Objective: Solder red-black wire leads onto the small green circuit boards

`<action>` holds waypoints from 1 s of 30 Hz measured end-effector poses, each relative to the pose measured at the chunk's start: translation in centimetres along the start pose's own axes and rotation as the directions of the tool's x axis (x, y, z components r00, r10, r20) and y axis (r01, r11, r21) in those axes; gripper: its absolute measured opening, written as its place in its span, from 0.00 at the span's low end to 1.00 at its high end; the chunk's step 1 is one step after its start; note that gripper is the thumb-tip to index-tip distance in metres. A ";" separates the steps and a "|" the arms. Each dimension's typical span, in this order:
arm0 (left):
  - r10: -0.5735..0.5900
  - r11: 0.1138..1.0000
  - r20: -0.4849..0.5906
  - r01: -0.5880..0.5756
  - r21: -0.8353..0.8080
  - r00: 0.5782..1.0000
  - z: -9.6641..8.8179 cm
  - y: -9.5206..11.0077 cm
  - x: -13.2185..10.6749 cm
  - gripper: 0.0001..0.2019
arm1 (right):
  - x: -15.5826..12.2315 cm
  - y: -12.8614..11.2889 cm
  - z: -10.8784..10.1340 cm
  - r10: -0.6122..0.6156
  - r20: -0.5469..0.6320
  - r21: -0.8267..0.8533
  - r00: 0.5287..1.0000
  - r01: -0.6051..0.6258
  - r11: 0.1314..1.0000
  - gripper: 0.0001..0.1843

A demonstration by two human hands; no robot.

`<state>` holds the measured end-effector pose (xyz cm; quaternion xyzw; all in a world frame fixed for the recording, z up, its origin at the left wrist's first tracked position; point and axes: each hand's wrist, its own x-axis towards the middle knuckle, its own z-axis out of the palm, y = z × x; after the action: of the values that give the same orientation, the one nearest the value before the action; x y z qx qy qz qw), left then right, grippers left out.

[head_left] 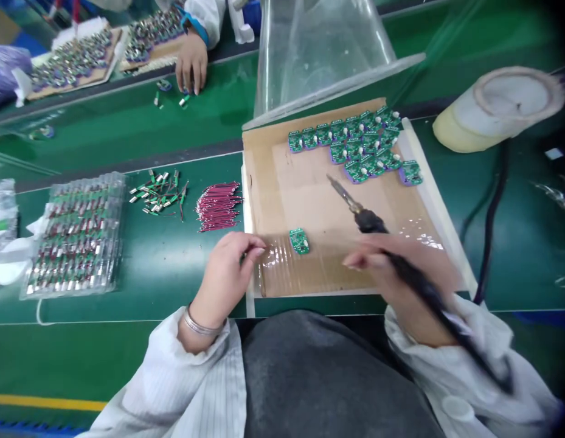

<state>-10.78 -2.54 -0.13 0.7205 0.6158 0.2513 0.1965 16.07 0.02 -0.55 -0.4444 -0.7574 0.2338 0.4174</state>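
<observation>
My right hand [401,261], partly blurred, grips a black soldering iron [371,220] whose bare metal tip points up and left over a cardboard sheet [305,182]. Thumb and forefinger of my left hand [230,261] are pinched together at the sheet's left edge; whatever may be between them is too small to make out. A single small green circuit board [299,241] lies on the cardboard between my hands. Further back on the sheet, several similar boards [359,143] sit close together in rows. A bundle of short red wires [218,207] lies just beyond my left hand.
Loose wired parts [159,193] and a clear plastic tray [75,234] of similar parts lie to the left. A transparent shield [328,61] stands behind the cardboard, a whitish cylinder [496,109] at right with a black cable [492,225]. Across, another person's hand [191,61] rests near loose parts.
</observation>
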 end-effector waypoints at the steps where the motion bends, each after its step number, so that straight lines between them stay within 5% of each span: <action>1: 0.001 0.999 0.041 0.001 -0.048 0.999 0.4 0.8 0.0 0.04 | 0.3 -0.2 0.7 -0.038 0.080 -0.034 0.996 0.041 0.999 0.11; 5: -0.004 0.991 0.116 0.020 -0.134 0.993 2.0 2.5 0.2 0.05 | 1.5 0.6 3.5 -0.151 0.321 -0.131 0.935 0.202 0.971 0.15; 9: -0.011 0.984 0.129 0.033 -0.175 0.992 2.7 2.8 0.0 0.04 | 1.3 1.1 3.9 -0.202 0.426 -0.255 0.882 0.332 0.908 0.14; 17: -0.021 0.967 0.122 0.051 -0.250 0.992 2.5 3.7 -0.4 0.03 | 1.4 -1.0 3.0 -0.242 0.227 -0.004 0.943 0.250 0.968 0.08; 30: 0.153 0.962 0.107 -0.124 -0.244 0.982 3.3 1.9 0.9 0.06 | 0.8 -0.2 1.2 -0.138 0.206 -0.054 0.969 0.151 0.987 0.11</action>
<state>-7.23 -1.89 -1.53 0.7476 0.5160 0.2904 0.3008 14.72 0.66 -0.74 -0.3762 -0.8337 0.2203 0.3389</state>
